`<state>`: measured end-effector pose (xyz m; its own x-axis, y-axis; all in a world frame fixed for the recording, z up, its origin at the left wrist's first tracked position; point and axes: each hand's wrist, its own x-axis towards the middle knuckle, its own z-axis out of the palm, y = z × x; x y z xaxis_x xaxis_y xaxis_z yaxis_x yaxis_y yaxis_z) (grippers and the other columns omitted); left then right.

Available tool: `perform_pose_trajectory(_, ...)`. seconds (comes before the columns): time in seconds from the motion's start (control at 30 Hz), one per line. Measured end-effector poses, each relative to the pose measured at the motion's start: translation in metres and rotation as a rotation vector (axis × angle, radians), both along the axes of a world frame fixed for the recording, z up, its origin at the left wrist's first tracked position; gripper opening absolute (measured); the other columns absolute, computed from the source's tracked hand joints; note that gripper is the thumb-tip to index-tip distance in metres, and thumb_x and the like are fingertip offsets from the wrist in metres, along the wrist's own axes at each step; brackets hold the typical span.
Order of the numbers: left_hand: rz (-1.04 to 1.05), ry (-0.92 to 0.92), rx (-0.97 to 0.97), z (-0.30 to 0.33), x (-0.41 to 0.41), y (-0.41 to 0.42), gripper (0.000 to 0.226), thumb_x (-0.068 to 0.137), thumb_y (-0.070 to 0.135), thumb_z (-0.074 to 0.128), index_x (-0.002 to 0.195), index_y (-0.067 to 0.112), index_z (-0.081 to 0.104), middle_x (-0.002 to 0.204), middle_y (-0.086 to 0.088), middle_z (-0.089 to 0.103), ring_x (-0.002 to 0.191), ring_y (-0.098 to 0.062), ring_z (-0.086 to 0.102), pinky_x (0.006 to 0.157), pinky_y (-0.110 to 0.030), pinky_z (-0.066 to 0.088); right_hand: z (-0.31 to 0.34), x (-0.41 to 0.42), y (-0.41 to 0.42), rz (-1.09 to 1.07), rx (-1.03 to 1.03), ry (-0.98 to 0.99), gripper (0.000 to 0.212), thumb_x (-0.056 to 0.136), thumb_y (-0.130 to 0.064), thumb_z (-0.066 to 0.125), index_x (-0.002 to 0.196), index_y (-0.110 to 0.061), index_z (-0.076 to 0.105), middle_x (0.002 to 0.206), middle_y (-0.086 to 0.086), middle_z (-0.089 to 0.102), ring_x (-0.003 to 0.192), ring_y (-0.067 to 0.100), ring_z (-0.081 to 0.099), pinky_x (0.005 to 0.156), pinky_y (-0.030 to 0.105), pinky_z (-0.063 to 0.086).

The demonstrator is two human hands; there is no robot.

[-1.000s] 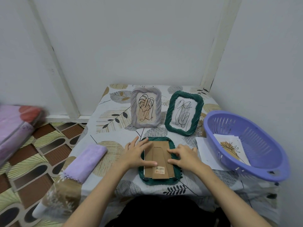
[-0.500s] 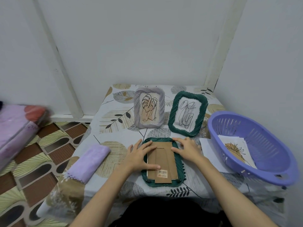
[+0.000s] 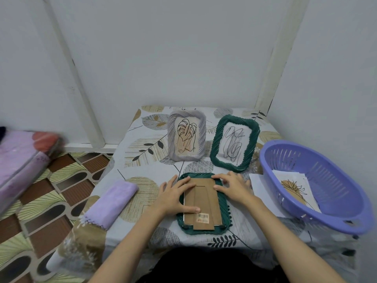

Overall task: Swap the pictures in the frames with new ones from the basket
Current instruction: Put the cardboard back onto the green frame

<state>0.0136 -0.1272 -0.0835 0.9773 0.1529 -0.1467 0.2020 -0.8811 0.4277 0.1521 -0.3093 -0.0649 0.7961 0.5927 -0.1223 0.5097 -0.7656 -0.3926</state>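
Head view: a green frame lies face-down on the table, cardboard backing up, at 6 o'clock from the two standing frames. The left hand rests on the frame's left side, fingers spread wide and nearly flat, thumb lying across the lower backing toward the barcode sticker; fingertips reach the upper left of the backing. It grips nothing. The right hand sits at the frame's upper right corner, fingers bent with tips pressing on the top edge and right edge of the backing; whether they pinch a tab cannot be told.

Upright at 12 o'clock of the flat frame: a grey frame with a leaf line drawing. At 1 o'clock: a second green frame with a scribble drawing, tilted back.

At 3 o'clock: a purple basket holding printed pictures, top one a plant sketch. A white sheet lies between basket and right hand, partly under the basket.

At 9 o'clock: a folded lilac cloth, apart from the left hand.
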Motion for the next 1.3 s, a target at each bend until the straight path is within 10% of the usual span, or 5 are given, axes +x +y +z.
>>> perform_pose_trajectory(0.47,0.068,-0.094,0.000,0.001,0.008,0.007,0.117,0.029,0.102,0.015,0.128,0.048,0.045,0.154,0.006,0.014,0.143,-0.023,0.000,0.114,-0.043,0.006,-0.013,-0.030,0.000,-0.093,0.004,-0.204,0.054,0.083,-0.063,0.045,0.133,-0.045,0.038,0.127,-0.007,0.046,0.117,0.018,0.036,0.091,0.041,0.028)
perform_pose_trajectory(0.93,0.201,0.057,0.031,0.012,0.024,0.011,0.094,0.059,0.070,0.068,0.139,0.041,0.027,0.143,-0.001,0.027,0.133,-0.025,0.019,0.107,-0.044,0.020,-0.007,-0.026,0.003,-0.007,-0.138,-0.209,0.054,0.087,-0.062,0.038,0.137,-0.041,0.034,0.129,-0.005,0.043,0.120,0.020,0.033,0.093,0.046,0.026)
perform_pose_trajectory(1.3,0.192,0.018,-0.002,0.013,0.019,0.012,0.095,0.040,0.083,0.055,0.125,0.043,0.040,0.138,0.003,0.033,0.129,-0.024,0.025,0.104,-0.042,0.022,-0.008,-0.026,0.002,-0.012,-0.125,-0.205,0.054,0.087,-0.062,0.038,0.137,-0.041,0.035,0.129,-0.006,0.043,0.120,0.018,0.034,0.093,0.046,0.025)
